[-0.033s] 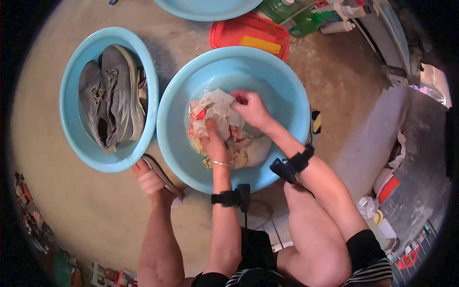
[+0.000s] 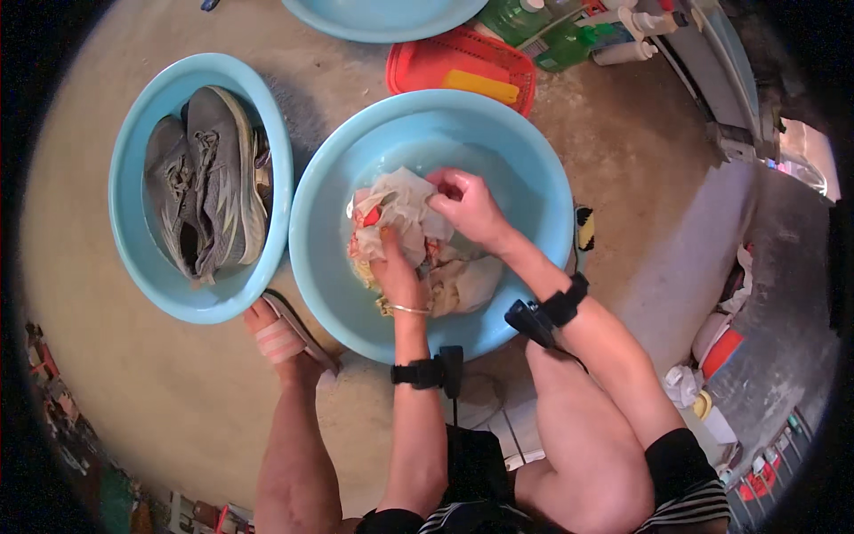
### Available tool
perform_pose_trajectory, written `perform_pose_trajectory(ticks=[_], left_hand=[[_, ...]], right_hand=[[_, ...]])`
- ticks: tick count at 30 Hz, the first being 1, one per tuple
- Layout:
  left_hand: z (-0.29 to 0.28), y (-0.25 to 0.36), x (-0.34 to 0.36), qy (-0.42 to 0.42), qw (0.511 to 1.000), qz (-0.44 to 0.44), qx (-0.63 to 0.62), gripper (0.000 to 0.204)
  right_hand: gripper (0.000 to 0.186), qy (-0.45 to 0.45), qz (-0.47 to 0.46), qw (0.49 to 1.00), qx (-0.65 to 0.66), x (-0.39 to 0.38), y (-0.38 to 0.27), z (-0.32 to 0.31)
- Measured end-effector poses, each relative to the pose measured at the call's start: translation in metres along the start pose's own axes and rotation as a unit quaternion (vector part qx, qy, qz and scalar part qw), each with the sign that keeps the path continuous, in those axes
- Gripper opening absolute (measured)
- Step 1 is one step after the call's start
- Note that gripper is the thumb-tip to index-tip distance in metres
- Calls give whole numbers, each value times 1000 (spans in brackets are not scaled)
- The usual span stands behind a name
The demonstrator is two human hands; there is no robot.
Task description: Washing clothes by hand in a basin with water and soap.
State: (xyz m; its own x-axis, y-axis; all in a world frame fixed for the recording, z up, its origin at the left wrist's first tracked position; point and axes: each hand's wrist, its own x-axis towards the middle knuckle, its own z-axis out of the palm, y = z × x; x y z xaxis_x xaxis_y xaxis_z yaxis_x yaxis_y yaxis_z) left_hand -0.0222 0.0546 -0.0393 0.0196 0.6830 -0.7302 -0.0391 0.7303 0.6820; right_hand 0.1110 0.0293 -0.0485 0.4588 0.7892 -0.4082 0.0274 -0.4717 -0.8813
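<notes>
Inside the round blue basin (image 2: 307, 258), a wet pale cloth (image 2: 405, 198) lies bunched among other laundry (image 2: 467, 283), with water around it. My right hand (image 2: 470, 212) pinches the cloth's upper right edge between curled fingers. My left hand (image 2: 398, 274) touches its lower part; I cannot tell how far those fingers close. Just to the left, grey shoes (image 2: 222, 182) sit in an oval-looking blue tub (image 2: 127, 240) on the floor (image 2: 178, 392).
</notes>
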Motion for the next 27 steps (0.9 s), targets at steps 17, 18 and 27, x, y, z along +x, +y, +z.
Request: perform_pose_trajectory(ticks=[17,18,27], left_hand=[[11,16,-73,-243,899,-156,-328,48],[11,16,-75,-246,901,-153,-324,48],[14,31,-98,-242,918,-116,-293,52]], right_hand=[[8,99,-160,978,-93,-41,-33,4],[8,93,-116,986,-71,-42,-32,0],[15,95,-87,988,-80,-45,-49,-5]])
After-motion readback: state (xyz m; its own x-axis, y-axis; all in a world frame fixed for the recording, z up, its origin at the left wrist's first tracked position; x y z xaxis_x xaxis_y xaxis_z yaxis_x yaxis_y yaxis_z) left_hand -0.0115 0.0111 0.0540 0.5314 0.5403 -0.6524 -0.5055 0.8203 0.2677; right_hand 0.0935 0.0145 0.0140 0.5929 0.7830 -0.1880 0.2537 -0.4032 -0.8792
